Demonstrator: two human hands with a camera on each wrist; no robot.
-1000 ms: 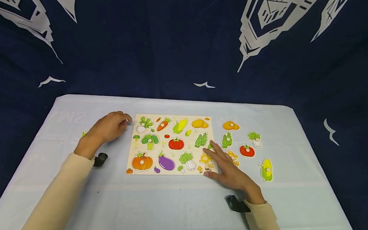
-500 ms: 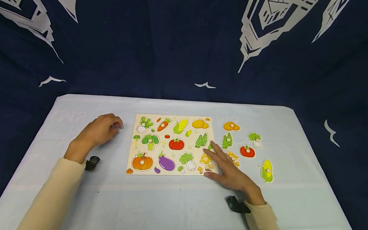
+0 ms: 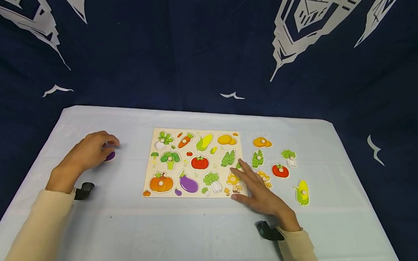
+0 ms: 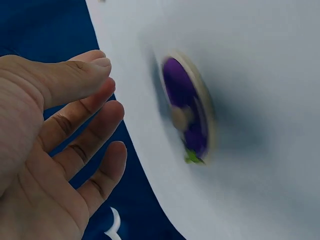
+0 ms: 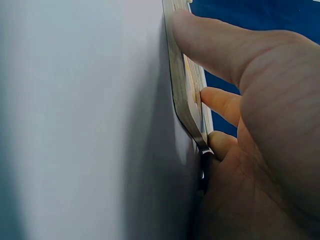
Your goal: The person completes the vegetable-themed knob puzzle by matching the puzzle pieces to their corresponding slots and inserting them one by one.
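Observation:
In the head view my left hand (image 3: 87, 151) hovers over the left of the table, fingers loosely bent. Just under its fingertips shows a purple eggplant puzzle piece (image 3: 110, 156), partly hidden by the hand. The left wrist view shows this eggplant piece with its round knob, a gap between it and the thumb and fingers. My right hand (image 3: 259, 194) rests on the lower right corner of the vegetable puzzle board (image 3: 214, 137), fingers spread, its thumb at the front edge. Knobbed pieces such as the pumpkin (image 3: 161, 184) and broccoli (image 3: 170, 157) sit in the board.
Right of the board lie loose pieces: potatoes (image 3: 262, 142), asparagus (image 3: 257, 159), a tomato (image 3: 280, 171), a cabbage (image 3: 289, 158), corn (image 3: 302, 193) and mushrooms (image 3: 264, 178) partly behind my right hand. A dark blue curtain (image 3: 198, 49) hangs behind the white-covered table (image 3: 185, 240).
My left hand has moved left, away from the board, and the eggplant piece now shows below its fingers. The right hand has stayed in place on the board.

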